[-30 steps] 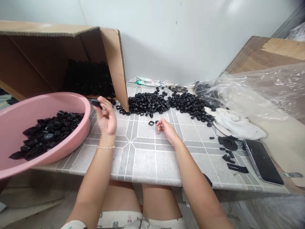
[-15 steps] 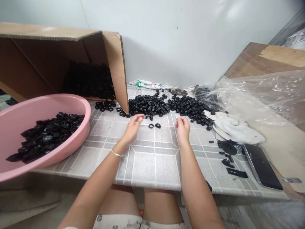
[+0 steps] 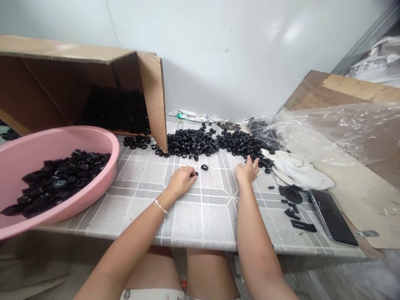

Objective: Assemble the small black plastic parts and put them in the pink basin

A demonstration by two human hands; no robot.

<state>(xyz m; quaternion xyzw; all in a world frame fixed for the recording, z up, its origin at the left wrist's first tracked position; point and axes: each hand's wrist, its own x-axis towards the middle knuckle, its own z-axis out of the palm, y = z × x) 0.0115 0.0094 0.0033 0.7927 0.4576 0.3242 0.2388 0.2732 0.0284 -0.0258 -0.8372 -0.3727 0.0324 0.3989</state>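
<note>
My left hand [image 3: 181, 178] rests on the tiled table [image 3: 200, 208] with its fingers curled over a small black ring [image 3: 195, 174]. A second loose black ring [image 3: 204, 167] lies just beyond it. My right hand [image 3: 246, 171] lies on the table with fingers stretched toward the right heap of black rings [image 3: 242, 143]. A left heap of black rings [image 3: 190, 143] sits beside it. The pink basin [image 3: 103, 137] at the left holds many black parts [image 3: 56, 181].
An open cardboard box [image 3: 153, 96] on its side holds more black parts at the back left. A white cloth [image 3: 296, 171], clear plastic bag [image 3: 337, 129], a phone [image 3: 333, 216] and several black pieces [image 3: 295, 196] lie at the right.
My left hand came down from beside the basin to the table and closed over a loose ring. My right hand moved right and forward to the edge of the right heap.
</note>
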